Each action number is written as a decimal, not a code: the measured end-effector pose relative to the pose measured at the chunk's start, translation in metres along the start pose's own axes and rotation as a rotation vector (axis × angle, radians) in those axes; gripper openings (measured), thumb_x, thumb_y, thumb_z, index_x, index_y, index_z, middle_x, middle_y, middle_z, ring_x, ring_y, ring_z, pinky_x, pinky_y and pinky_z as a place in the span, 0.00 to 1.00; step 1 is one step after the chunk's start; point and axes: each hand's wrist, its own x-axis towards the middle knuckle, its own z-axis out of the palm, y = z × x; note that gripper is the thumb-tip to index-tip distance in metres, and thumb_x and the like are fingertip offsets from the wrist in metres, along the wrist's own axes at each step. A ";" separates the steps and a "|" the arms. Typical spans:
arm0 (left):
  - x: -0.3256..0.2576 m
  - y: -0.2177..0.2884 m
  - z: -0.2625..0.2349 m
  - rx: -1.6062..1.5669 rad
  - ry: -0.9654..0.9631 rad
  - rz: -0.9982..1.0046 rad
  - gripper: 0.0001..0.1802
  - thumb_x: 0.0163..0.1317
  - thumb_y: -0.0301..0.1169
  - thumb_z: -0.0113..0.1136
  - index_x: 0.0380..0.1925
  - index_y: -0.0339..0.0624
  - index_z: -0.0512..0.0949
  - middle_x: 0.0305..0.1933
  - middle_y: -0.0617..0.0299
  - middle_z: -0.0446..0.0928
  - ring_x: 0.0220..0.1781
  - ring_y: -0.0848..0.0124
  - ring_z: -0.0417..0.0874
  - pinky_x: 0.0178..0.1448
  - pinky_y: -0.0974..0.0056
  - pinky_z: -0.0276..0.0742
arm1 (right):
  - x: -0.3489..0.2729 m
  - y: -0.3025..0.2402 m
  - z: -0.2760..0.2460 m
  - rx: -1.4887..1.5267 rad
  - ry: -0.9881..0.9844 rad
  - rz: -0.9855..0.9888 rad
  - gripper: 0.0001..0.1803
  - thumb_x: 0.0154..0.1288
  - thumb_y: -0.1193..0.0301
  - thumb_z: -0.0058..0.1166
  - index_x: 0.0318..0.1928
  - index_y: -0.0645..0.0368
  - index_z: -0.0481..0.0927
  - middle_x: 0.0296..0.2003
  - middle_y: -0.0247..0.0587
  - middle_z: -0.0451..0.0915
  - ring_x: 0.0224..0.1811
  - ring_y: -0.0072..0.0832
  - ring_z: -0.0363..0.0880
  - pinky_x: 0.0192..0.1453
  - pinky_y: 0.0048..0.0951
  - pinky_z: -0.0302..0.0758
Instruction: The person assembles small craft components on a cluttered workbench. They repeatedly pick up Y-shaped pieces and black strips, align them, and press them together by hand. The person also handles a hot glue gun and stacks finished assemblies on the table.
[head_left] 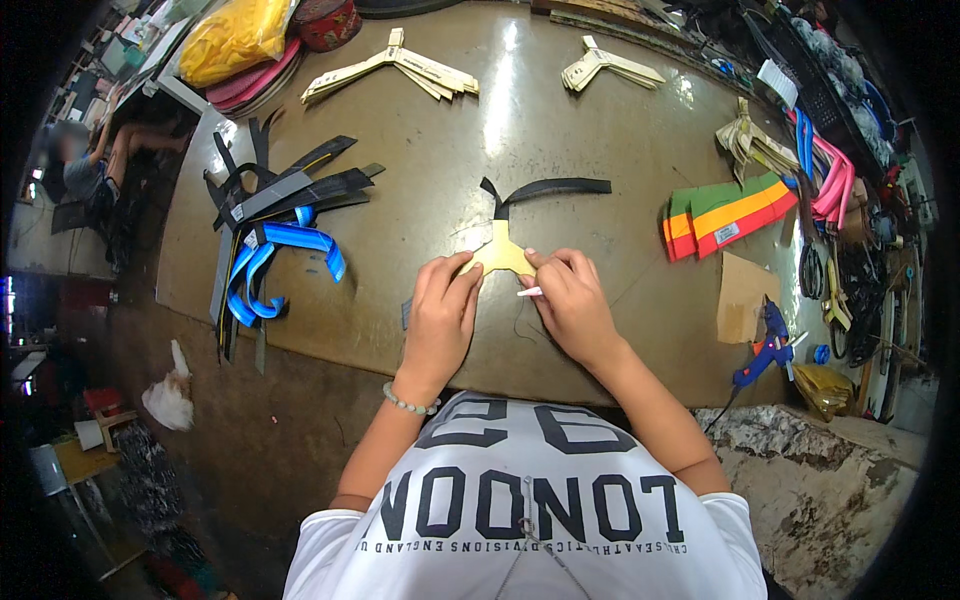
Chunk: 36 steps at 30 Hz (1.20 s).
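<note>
A tan Y-shaped strap piece (502,254) lies flat on the brown worktable (560,130), with black strap arms (552,187) reaching out from its top. My left hand (441,312) presses its fingertips on the left lower arm of the piece. My right hand (571,300) pinches the right lower arm, and a small white stick (529,292) pokes out below its fingers. Both hands lie side by side just under the piece.
Black and blue straps (275,240) are piled at the left. Cream Y-shaped pieces (395,70) (606,68) lie at the far side. Striped red-yellow-green fabric (728,214), a cardboard scrap (743,296) and a blue glue gun (768,347) are at the right. A person sits far left.
</note>
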 end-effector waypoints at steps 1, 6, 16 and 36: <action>0.001 0.003 0.000 -0.009 0.014 -0.016 0.11 0.58 0.20 0.61 0.41 0.30 0.79 0.50 0.50 0.76 0.52 0.53 0.76 0.55 0.56 0.75 | 0.001 0.000 0.000 0.018 0.023 0.005 0.16 0.58 0.74 0.60 0.47 0.67 0.77 0.44 0.48 0.81 0.45 0.42 0.75 0.48 0.40 0.71; 0.008 0.029 0.021 0.458 -0.093 0.102 0.10 0.63 0.26 0.56 0.36 0.26 0.75 0.41 0.49 0.73 0.45 0.57 0.76 0.47 0.62 0.78 | 0.007 0.006 -0.021 0.307 -0.120 0.235 0.11 0.64 0.73 0.58 0.45 0.66 0.78 0.37 0.43 0.80 0.40 0.34 0.73 0.46 0.33 0.70; 0.024 0.050 0.045 0.922 -0.208 0.089 0.23 0.66 0.45 0.54 0.48 0.36 0.80 0.49 0.52 0.72 0.40 0.62 0.74 0.41 0.69 0.78 | -0.023 -0.004 -0.046 0.199 0.134 0.518 0.06 0.68 0.73 0.54 0.40 0.64 0.78 0.32 0.49 0.77 0.33 0.40 0.76 0.40 0.37 0.72; 0.017 0.049 0.053 1.003 -0.293 0.046 0.35 0.66 0.53 0.51 0.61 0.35 0.73 0.66 0.44 0.68 0.48 0.54 0.78 0.52 0.59 0.79 | -0.003 -0.008 -0.049 0.180 -0.054 0.398 0.07 0.61 0.78 0.57 0.40 0.64 0.82 0.33 0.49 0.77 0.36 0.43 0.76 0.42 0.37 0.74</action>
